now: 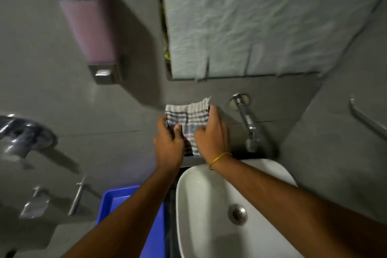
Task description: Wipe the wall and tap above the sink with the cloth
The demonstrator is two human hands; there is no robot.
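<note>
A white cloth with grey-blue stripes [191, 117] is spread against the grey wall [134, 123] just above the white sink [201, 199]. My left hand [168, 144] grips its left edge, thumb over the fabric. My right hand [213, 134], a yellow band on the wrist, holds the cloth's right side with fingers up along its edge. The chrome tap [249, 123] juts from the wall to the right of my right hand, apart from the cloth.
A soap dispenser with pink liquid [90, 29] hangs on the wall upper left. A covered mirror or panel [261, 16] sits above the tap. A blue tray [117, 201] lies left of the sink. Chrome fittings [23, 134] are at far left, a metal bar [366, 119] at far right.
</note>
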